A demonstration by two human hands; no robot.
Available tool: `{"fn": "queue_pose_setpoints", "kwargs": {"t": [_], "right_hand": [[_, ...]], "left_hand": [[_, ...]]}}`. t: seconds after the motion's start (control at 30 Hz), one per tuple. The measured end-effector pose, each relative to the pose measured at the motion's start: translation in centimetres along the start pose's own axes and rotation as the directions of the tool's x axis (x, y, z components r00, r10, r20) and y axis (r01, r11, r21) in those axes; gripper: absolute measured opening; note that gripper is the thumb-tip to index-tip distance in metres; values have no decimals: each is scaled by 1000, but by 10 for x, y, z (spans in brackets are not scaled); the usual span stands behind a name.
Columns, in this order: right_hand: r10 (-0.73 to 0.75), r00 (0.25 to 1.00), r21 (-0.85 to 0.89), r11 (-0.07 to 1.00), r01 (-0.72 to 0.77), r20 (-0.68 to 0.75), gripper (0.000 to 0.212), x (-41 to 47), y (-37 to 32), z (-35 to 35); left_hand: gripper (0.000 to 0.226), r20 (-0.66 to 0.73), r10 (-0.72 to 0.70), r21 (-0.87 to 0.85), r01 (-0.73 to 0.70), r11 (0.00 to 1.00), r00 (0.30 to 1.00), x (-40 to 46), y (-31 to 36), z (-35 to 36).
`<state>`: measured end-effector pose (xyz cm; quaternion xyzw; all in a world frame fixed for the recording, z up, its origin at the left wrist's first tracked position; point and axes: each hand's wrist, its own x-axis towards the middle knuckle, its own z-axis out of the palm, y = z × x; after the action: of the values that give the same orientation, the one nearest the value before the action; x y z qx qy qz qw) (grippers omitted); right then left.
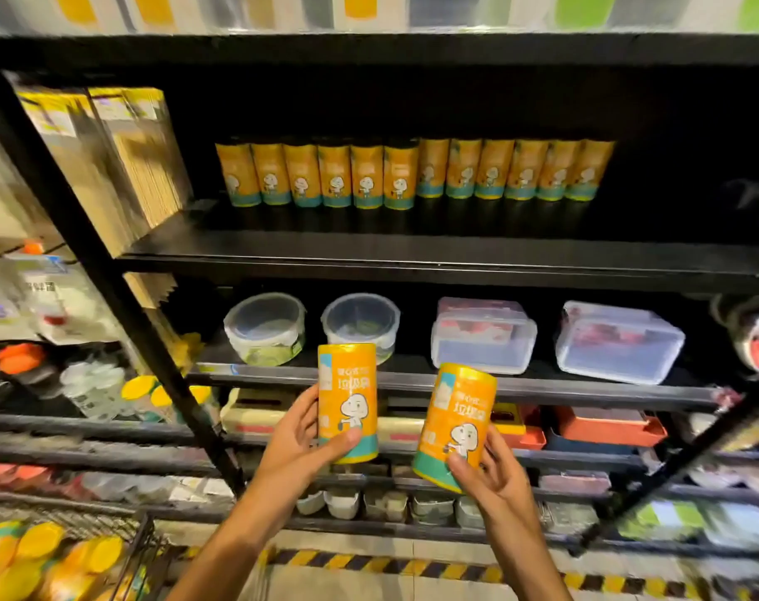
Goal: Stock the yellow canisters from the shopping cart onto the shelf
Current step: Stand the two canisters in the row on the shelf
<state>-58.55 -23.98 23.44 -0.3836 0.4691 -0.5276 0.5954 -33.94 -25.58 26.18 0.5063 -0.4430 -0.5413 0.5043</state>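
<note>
My left hand [297,440] grips a yellow canister [347,396] with a teal base and a cartoon figure, held upright. A second yellow canister [455,418], tilted slightly right, is held in my right hand [492,474]. Both sit in front of the lower shelves, below the black shelf [412,253]. On that shelf a row of several matching canisters [412,175] stands at the back. At the bottom left, the shopping cart [143,544] holds more yellow canisters [43,561].
Tan boxes [121,154] stand at the shelf's left end; bare shelf lies right of the row. Below are clear round containers [265,327] and rectangular plastic boxes [620,340]. A black slanted frame post [108,275] runs down the left. Hazard tape [455,570] marks the floor.
</note>
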Motion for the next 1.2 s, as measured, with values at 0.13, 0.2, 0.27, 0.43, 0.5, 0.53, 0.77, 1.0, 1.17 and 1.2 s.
{"fn": "queue_pose_setpoints", "kwargs": {"t": [0.13, 0.2, 0.27, 0.43, 0.5, 0.53, 0.77, 1.0, 1.17, 1.2], "right_hand": [[-104, 993, -61, 992, 108, 57, 104, 32, -38, 22], [-166, 984, -80, 982, 170, 62, 107, 54, -53, 34], [-229, 970, -88, 968, 236, 82, 99, 74, -70, 49], [-331, 943, -70, 940, 333, 40, 70, 124, -98, 78], [-369, 929, -93, 925, 369, 15, 66, 141, -109, 83], [-381, 924, -105, 919, 380, 11, 67, 148, -113, 84], [-429, 902, -193, 890, 414, -42, 73, 185, -140, 75], [-451, 886, -312, 861, 402, -103, 77, 241, -170, 50], [-405, 913, -423, 836, 350, -44, 91, 294, -181, 24], [-395, 918, -436, 832, 343, -32, 89, 303, -183, 20]], "left_hand": [[82, -46, 99, -34, -101, 994, 994, 41, 29, -6], [87, -31, 144, -50, -145, 988, 989, 63, 43, -13], [83, -2, 192, -45, -192, 980, 981, 85, 59, -21], [86, 94, 303, 2, -305, 952, 948, 144, 97, -38], [82, 109, 321, 16, -325, 946, 941, 166, 107, -42], [80, 120, 326, 20, -331, 943, 938, 175, 110, -42], [85, 172, 324, 109, -344, 933, 930, 226, 130, -28], [80, 229, 308, 240, -360, 902, 923, 279, 137, 10], [77, 209, 296, 308, -349, 885, 932, 317, 129, 46], [78, 197, 283, 318, -334, 887, 939, 324, 128, 53]]}}
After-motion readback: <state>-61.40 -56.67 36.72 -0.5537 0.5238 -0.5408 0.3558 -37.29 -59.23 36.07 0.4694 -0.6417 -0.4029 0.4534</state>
